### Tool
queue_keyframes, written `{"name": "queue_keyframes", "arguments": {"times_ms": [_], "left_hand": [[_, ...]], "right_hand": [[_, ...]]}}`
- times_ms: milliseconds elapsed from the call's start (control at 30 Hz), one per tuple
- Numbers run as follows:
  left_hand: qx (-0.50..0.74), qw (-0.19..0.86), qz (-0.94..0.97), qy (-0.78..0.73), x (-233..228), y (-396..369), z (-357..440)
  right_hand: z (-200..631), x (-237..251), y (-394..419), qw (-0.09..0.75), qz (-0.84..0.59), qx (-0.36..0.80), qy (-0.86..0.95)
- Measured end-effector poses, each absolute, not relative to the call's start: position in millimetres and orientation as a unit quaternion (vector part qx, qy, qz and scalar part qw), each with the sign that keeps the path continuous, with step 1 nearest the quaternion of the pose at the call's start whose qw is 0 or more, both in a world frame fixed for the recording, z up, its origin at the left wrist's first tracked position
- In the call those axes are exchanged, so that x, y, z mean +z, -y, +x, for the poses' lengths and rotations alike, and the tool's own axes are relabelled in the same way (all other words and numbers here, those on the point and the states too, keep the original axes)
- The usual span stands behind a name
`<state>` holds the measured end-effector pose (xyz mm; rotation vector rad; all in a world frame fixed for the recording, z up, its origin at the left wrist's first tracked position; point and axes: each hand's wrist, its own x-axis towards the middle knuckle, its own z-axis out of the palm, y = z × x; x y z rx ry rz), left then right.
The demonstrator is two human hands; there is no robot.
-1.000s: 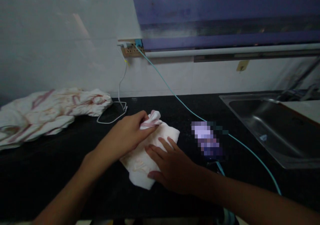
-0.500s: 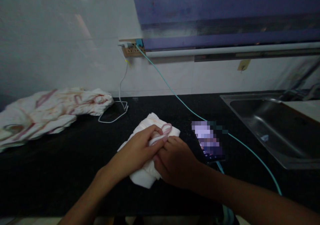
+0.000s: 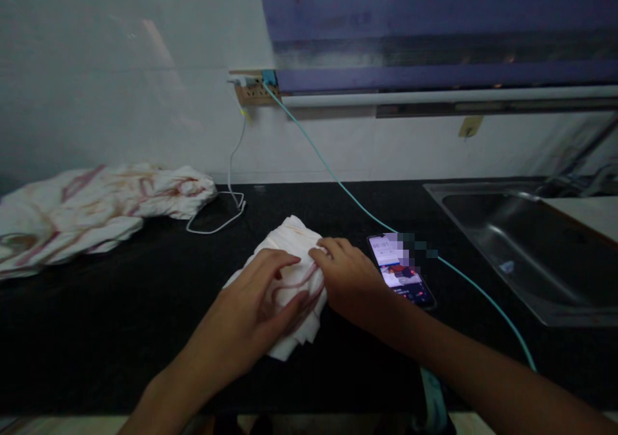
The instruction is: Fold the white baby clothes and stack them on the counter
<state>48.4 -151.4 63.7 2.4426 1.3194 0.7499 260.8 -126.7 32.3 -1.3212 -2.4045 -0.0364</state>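
Note:
A folded white cloth (image 3: 290,232) with faint brownish stains lies on the dark counter. Across its top runs a thin pinkish strap (image 3: 290,286), curving between my two hands. My left hand (image 3: 241,309) rests over the cloth's near left side, thumb and fingers spread apart with the strap between them. On the right edge, my right hand (image 3: 355,284) has its fingers curled onto the cloth and the end of the strap. Parts of the cloth are hidden beneath both hands.
Along the left wall lies a crumpled stained white cloth (image 3: 111,203). A lit phone (image 3: 400,274) sits right of my right hand. A teal cable (image 3: 355,200) runs from the wall socket (image 3: 258,94) past it. A metal sink (image 3: 506,235) is at the right; a white cable (image 3: 215,231) loops behind.
My hands, close together over the strap before, have moved apart. The left hand has opened and come nearer; the right has shifted up and right. The strap's raised loop now lies lower across the cloth.

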Motion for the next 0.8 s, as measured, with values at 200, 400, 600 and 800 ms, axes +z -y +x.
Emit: {"name": "queue_keyframes", "arguments": {"times_ms": [200, 400, 600, 800], "left_hand": [[0.082, 0.058, 0.879, -0.466, 39, 155, 41], [0.07, 0.048, 0.906, -0.415, 39, 174, 41], [0.198, 0.07, 0.809, -0.548, 56, 162, 15], [0.139, 0.095, 0.675, -0.718, 48, 134, -18]], "right_hand": [[262, 25, 125, 0.151, -0.481, -0.04, 0.863], [263, 34, 129, 0.137, -0.496, -0.043, 0.856], [257, 36, 133, 0.168, -0.507, -0.049, 0.844], [251, 25, 133, 0.173, -0.486, -0.057, 0.855]]}}
